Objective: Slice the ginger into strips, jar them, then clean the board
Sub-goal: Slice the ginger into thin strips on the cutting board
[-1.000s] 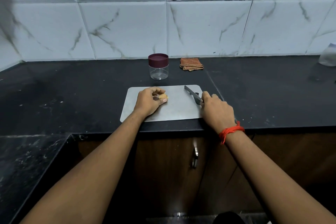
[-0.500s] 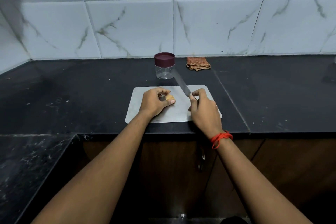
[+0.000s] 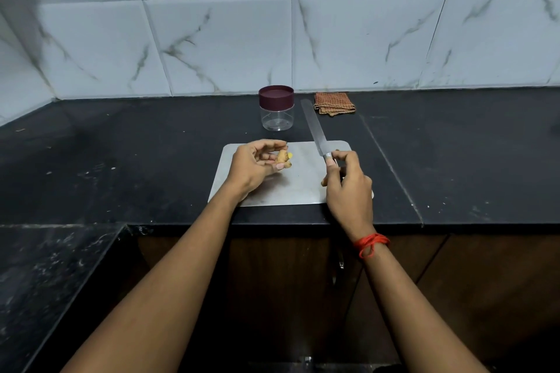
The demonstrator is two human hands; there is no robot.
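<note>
**Ginger pinched at the board's left, knife raised, no cut started**

- Ginger: a small, knobbly, tan piece with a yellow cut face. It sits at about 10 o'clock on the steel board. I cannot tell whether it rests on the board or hangs just above it.
- Handling, as a judgement: light, firm and fibrous. The lumpy shape will likely roll, and the cut face is probably damp and a little slick on bare metal. Best held low across its widest part, cut face down, with fingertips tucked back from the blade's path.
- Left hand: fingers curled in a loose claw, with the fingertips and thumb pinching the ginger from both sides. The palm is off the board.
- Right hand: at 3 o'clock on the board, with the fingers wrapped round the handle of the knife. Thumb and forefinger close near the base of the blade, and the handle itself is mostly hidden. The blade points toward 11 o'clock, clear of the ginger and well apart from it.
- Jar: lid on, empty-looking, at 12 o'clock beyond the board.
- Folded cloth: at 1 o'clock, near the wall.
</note>
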